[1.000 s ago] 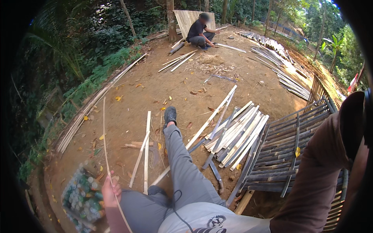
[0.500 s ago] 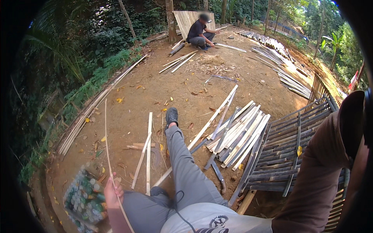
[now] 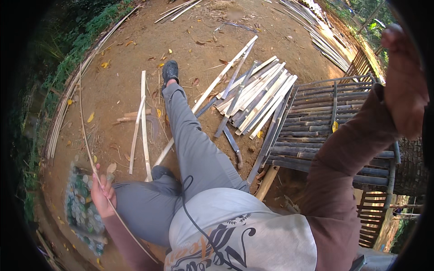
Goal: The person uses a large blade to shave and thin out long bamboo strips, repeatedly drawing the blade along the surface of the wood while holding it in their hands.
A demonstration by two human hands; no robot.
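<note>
My left hand [image 3: 103, 194] is closed around a long thin bamboo strip [image 3: 85, 132]. The strip runs from the ground side at the upper left, through my fingers, down past my forearm. At the far right my right hand [image 3: 406, 90] is raised high, close to the camera. Its fingers are blurred and partly cut off by the rim, so I cannot tell what they do. Between my legs and the bench lies a large knife [image 3: 231, 141] with a dark blade and a brown handle. Two pale bamboo slats [image 3: 143, 122] rest on the dirt in front of my bent leg.
A pile of split bamboo slats [image 3: 264, 97] lies right of my outstretched leg. Beside it stands a dark bamboo bench [image 3: 312, 122]. Clustered plastic bottles [image 3: 81, 207] sit by my left hand. Long poles [image 3: 74, 86] line the left edge, near green plants.
The view has tipped downward, so the crouching person at the back is out of sight. My right hand has come into view, raised. My left hand keeps its hold on the strip.
</note>
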